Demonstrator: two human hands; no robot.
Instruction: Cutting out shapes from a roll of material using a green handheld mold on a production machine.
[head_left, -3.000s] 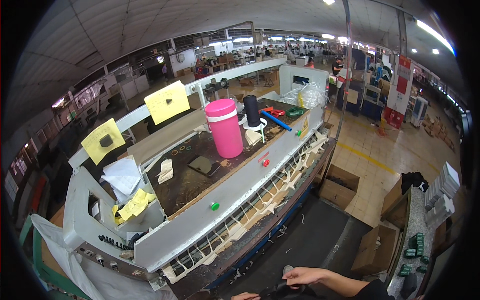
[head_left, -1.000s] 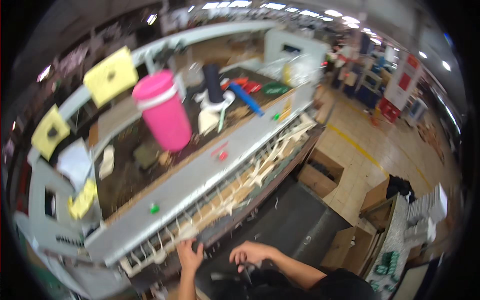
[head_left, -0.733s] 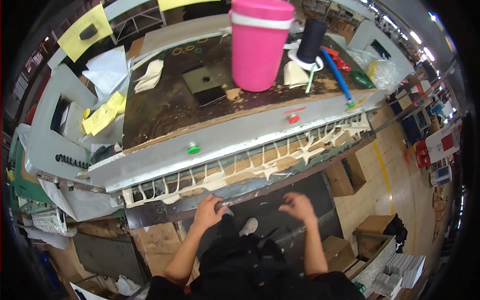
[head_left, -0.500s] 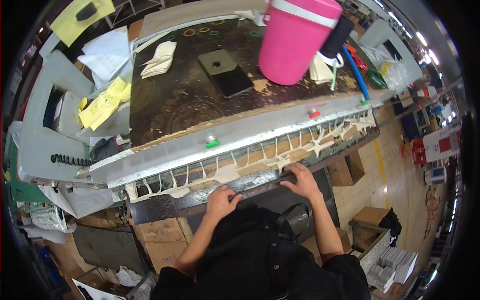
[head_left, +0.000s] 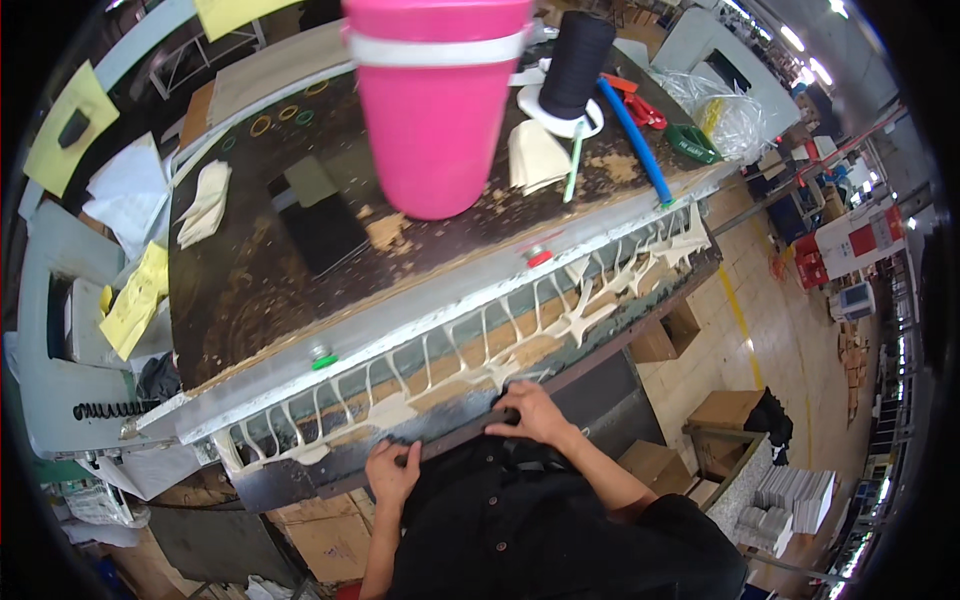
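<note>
My left hand [head_left: 390, 472] and my right hand [head_left: 532, 414] are at the near edge of a long work ledge, with thumbs and bent fingers closed around its dark front bar [head_left: 452, 440]. Just beyond them, a cream strip of cut-out scrap [head_left: 392, 411], with thin ribs and wider blobs, stretches along the ledge. Its ribs reach up to the silvery machine face [head_left: 400, 322]. Whether the bar is loose or part of the ledge, I cannot tell.
Over the machine face, a dark worn top holds a pink lidded jug [head_left: 435, 130], a black phone [head_left: 318, 225], a black thread cone [head_left: 578, 70], folded cream cloths [head_left: 537, 158] and a blue stick [head_left: 637, 145]. Green [head_left: 323, 357] and red [head_left: 539, 257] buttons protrude. Cardboard boxes [head_left: 665, 335] stand right.
The view has swung, so the bench sits lower and further left. Both hands stay at the front bar, with their fingers more tightly bent around it.
</note>
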